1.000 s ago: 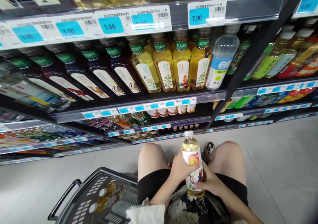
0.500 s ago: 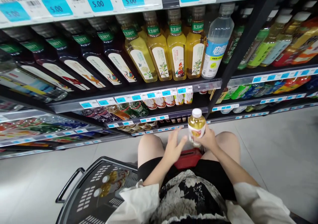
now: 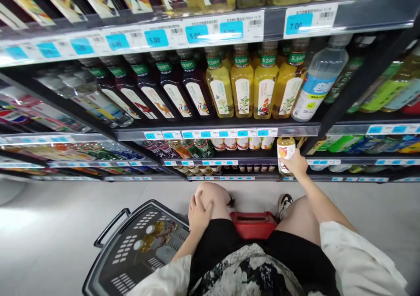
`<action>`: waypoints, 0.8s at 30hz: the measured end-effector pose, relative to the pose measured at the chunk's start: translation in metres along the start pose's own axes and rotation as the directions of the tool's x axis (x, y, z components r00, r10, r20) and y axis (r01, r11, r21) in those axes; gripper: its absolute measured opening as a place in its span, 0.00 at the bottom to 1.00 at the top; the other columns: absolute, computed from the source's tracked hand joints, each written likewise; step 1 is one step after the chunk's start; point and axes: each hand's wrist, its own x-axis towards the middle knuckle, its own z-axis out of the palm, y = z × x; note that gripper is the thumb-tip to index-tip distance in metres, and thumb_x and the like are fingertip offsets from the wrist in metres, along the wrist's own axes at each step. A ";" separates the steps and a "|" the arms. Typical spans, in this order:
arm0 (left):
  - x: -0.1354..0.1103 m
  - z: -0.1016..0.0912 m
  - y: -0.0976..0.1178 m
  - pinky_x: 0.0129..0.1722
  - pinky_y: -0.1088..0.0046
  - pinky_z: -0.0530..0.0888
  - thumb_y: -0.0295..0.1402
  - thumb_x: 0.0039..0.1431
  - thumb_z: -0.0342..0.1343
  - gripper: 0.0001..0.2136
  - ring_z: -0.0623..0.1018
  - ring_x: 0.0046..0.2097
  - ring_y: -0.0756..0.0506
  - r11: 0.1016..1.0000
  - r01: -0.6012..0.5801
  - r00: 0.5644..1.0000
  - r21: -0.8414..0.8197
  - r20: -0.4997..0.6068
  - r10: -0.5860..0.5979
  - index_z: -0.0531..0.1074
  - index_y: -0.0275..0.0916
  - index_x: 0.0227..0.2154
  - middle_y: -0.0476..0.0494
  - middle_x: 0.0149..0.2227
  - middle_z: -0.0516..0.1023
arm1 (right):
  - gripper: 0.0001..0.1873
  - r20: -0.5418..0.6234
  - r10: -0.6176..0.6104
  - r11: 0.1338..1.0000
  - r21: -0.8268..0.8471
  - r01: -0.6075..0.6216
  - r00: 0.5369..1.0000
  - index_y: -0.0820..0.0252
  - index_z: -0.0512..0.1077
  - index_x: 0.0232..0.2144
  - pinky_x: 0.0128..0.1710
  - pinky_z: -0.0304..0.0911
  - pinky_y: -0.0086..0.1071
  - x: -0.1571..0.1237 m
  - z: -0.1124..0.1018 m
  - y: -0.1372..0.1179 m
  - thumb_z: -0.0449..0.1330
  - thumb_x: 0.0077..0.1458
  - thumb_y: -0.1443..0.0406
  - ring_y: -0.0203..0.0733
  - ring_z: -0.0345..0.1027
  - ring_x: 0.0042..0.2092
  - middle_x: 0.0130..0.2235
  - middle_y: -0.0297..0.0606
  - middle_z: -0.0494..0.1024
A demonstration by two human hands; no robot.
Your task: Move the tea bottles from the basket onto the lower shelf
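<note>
My right hand (image 3: pixel 296 163) is wrapped round a juice bottle (image 3: pixel 285 154) with yellow liquid and a white label showing a fruit. It holds the bottle upright at the front of the lower shelf, and the shelf above hides the cap. Left of it, a row of bottles with white-and-orange labels (image 3: pixel 242 143) stands on that shelf. My left hand (image 3: pixel 199 210) rests flat on my left knee, fingers stretched and holding nothing. A grey shopping basket (image 3: pixel 131 243) beside my left leg contains bottles of yellow drink (image 3: pixel 149 243) with white caps.
A red stool (image 3: pixel 254 226) shows between my legs. The shelf edge (image 3: pixel 223 132) with blue price tags runs across in front. Above it stand dark tea bottles (image 3: pixel 175 97), yellow tea bottles (image 3: pixel 243 90) and a leaning clear bottle (image 3: pixel 316 88). A black upright (image 3: pixel 364 77) divides the shelving.
My right hand has carried the juice bottle forward and right to the lower shelf. My left hand has come down from beside the bottle onto my knee. The view has shifted.
</note>
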 end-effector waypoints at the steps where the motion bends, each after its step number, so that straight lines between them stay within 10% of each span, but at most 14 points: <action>1: 0.001 0.002 0.001 0.65 0.51 0.63 0.46 0.69 0.48 0.31 0.64 0.68 0.29 1.000 -0.009 1.000 -0.002 -0.024 0.009 0.54 0.39 0.70 0.26 0.68 0.56 | 0.38 -0.015 -0.004 1.000 0.001 0.004 1.000 0.58 0.63 0.51 0.41 0.68 0.43 0.005 0.000 -0.003 0.67 0.46 0.43 0.63 0.76 0.45 0.41 0.51 0.80; 14: 0.020 0.001 -0.006 0.62 0.51 0.67 0.43 0.67 0.48 0.25 0.67 0.64 0.31 0.999 0.027 0.996 -0.033 -0.087 -0.030 0.59 0.40 0.64 0.34 0.65 0.62 | 0.44 -0.247 0.202 0.904 0.419 -0.083 0.948 0.71 0.63 0.59 0.53 0.67 0.48 0.093 0.066 -0.044 0.68 0.47 0.52 0.65 0.74 0.53 0.51 0.62 0.78; 20: 0.030 0.000 -0.022 0.63 0.50 0.68 0.46 0.66 0.45 0.25 0.69 0.63 0.31 0.997 0.012 0.995 -0.083 -0.096 -0.020 0.61 0.39 0.61 0.34 0.62 0.66 | 0.27 -0.240 0.069 0.903 0.427 0.041 0.968 0.66 0.74 0.46 0.57 0.65 0.52 0.126 0.093 -0.044 0.63 0.47 0.54 0.65 0.72 0.54 0.50 0.58 0.79; 24: 0.036 0.000 -0.022 0.62 0.51 0.69 0.47 0.66 0.45 0.25 0.70 0.62 0.31 0.998 0.006 0.994 -0.069 -0.113 -0.014 0.62 0.39 0.60 0.34 0.60 0.68 | 0.34 -0.321 0.016 0.909 0.399 0.121 0.947 0.70 0.70 0.50 0.65 0.55 0.54 0.122 0.106 -0.035 0.64 0.44 0.53 0.67 0.61 0.63 0.55 0.64 0.74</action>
